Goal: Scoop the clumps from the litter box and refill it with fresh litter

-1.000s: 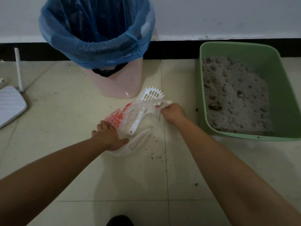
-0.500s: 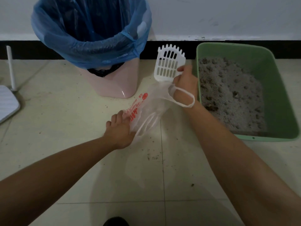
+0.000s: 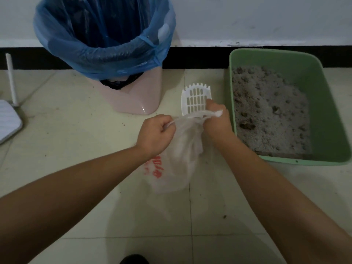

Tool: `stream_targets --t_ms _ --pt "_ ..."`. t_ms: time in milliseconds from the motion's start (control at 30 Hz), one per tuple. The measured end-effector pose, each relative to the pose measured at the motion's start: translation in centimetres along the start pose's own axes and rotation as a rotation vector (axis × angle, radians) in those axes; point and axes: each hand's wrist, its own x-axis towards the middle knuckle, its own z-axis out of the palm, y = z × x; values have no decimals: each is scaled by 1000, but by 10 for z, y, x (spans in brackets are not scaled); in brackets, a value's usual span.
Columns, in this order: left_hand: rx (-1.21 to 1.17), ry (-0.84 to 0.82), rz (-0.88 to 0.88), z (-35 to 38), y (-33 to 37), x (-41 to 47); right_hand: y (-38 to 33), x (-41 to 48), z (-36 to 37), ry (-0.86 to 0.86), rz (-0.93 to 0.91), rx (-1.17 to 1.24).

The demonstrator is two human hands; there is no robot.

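Note:
A green litter box (image 3: 327, 111) sits on the floor at the right, holding grey litter with darker clumps (image 3: 246, 125). My right hand (image 3: 216, 121) grips the white slotted scoop (image 3: 195, 101), whose head sticks up beyond my fingers, and also pinches one handle of a thin white plastic bag (image 3: 181, 159) with red print. My left hand (image 3: 154, 133) grips the bag's other handle. The bag hangs between my hands, its lower part over the tiles. The scoop's handle is hidden by my hand and the bag.
A pink bin (image 3: 133, 94) lined with a blue bag (image 3: 102, 40) stands against the wall at the back left. A white router (image 3: 8, 121) lies at the left edge. Scattered litter grains dot the tiles. A dark shoe tip (image 3: 133, 260) shows at the bottom.
My left hand let go of the bag's body and took its handle, rising to the right hand's level. The right hand, with scoop and bag, came lower and nearer me.

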Motion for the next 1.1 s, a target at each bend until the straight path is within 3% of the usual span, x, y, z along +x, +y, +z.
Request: stream_targets --t_ms 100,267,400,567,700,833,967,1033,1100 --pt "-182 61 -105 0 4 2 -6 6 -10 104 -15 -184" --pt "-367 107 -324 -5 2 9 -5 17 -17 130 27 -140" --pt "-378 -58 -457 -9 -7 18 -1 12 -9 63 75 51" --pt "-489 -344 -502 -12 -3 23 -1 -2 -7 -26 -48 -40" --pt "-500 -422 -491 -13 5 25 -2 0 -2 -73 -43 -212" --pt "-625 -309 -540 -11 6 26 2 8 0 -68 80 -220" --pt "-615 -27 -794 -5 3 25 4 5 -8 -118 136 -100" --pt "-588 -2 -847 -6 -6 21 -2 -5 -17 44 3 -10" --pt "-580 -1 -834 -9 -8 17 -16 -21 -28 248 -249 135"
